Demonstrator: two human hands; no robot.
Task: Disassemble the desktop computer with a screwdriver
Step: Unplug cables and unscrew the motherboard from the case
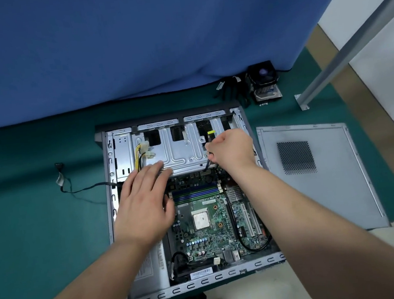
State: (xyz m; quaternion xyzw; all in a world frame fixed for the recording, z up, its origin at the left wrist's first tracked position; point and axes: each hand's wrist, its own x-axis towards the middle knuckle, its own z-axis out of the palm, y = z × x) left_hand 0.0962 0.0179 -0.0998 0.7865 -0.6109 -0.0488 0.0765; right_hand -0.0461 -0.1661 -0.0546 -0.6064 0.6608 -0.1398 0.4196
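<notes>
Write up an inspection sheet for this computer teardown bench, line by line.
Surface: green mat on a light table.
Job's things: open computer case lying flat; motherboard with bare CPU; metal drive cage; screwdriver with yellow-tipped handle.
Clutter: removed side panel to the right; heatsink fan at the back, small screws beside it.
Hands: left hand flat, fingers on the drive cage edge; right hand grips the screwdriver.
Cables: yellow-black power leads in the case; loose black cable on the mat; cable bundle at the back.
Surroundings: blue cloth behind; metal post to the right.
</notes>
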